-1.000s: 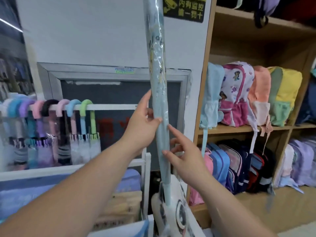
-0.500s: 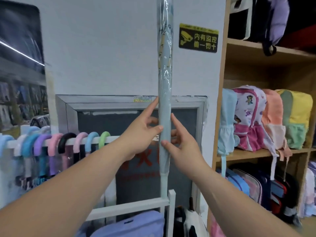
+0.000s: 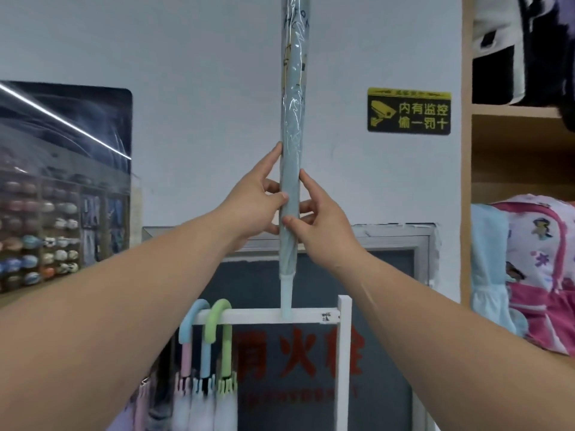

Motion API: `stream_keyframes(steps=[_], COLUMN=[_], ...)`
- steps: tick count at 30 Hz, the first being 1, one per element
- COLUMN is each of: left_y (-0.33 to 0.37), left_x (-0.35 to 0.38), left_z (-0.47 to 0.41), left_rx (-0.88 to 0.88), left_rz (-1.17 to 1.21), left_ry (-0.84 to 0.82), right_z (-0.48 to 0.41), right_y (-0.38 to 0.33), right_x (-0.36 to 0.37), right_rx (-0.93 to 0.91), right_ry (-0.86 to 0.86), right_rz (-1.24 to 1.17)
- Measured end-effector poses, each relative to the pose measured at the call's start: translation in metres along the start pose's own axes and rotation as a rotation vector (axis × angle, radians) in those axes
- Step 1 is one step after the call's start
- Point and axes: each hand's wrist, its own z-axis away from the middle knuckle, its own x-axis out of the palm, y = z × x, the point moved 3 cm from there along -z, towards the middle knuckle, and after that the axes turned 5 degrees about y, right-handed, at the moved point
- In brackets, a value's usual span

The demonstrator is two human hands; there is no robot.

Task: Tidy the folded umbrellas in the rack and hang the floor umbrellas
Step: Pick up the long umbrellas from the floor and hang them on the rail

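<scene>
Blue sleeved umbrella [image 3: 292, 104] upright in grip of left hand [image 3: 253, 206] and right hand [image 3: 320, 227]; top cropped, base unclear at rail [image 3: 255, 316].

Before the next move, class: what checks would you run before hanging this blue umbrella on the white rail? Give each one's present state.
1. Left hand and right hand both grip the blue umbrella: ok.
2. Umbrella upright: ok.
3. Free white rail right of the green handle: ok.
4. Hooked end in view: cannot tell, top cropped.
5. Lower end clear of rail: cannot tell, they overlap.
</scene>
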Motion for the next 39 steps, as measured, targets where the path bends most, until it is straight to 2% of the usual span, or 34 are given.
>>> stream_keyframes(steps=[14, 18, 24, 30, 36, 39], left_y=[-0.064, -0.092, -0.129, -0.129, -0.137, -0.144], left_x=[-0.022, -0.020, -0.019, -0.026, -0.025, -0.025], left_z=[0.004, 0.018, 0.032, 0.022, 0.024, 0.030], left_rx=[0.010, -0.045, -0.105, -0.071, -0.064, -0.097], left_rz=[-0.125, -0.082, -0.052, -0.028, 0.039, 0.067], left_ry=[0.162, 0.126, 0.016, 0.054, 0.041, 0.007], right_z=[-0.003, 0.016, 0.034, 0.033, 0.033, 0.032], right_y=[0.046, 0.067, 0.093, 0.095, 0.100, 0.107], right_x=[0.068, 0.081, 0.090, 0.096, 0.092, 0.090], right_rx=[0.031, 0.040, 0.084, 0.104, 0.100, 0.159], right_ry=[0.027, 0.002, -0.124, -0.271, -0.303, -0.241], right_rz=[-0.059, -0.034, -0.017, 0.057, 0.114, -0.012])
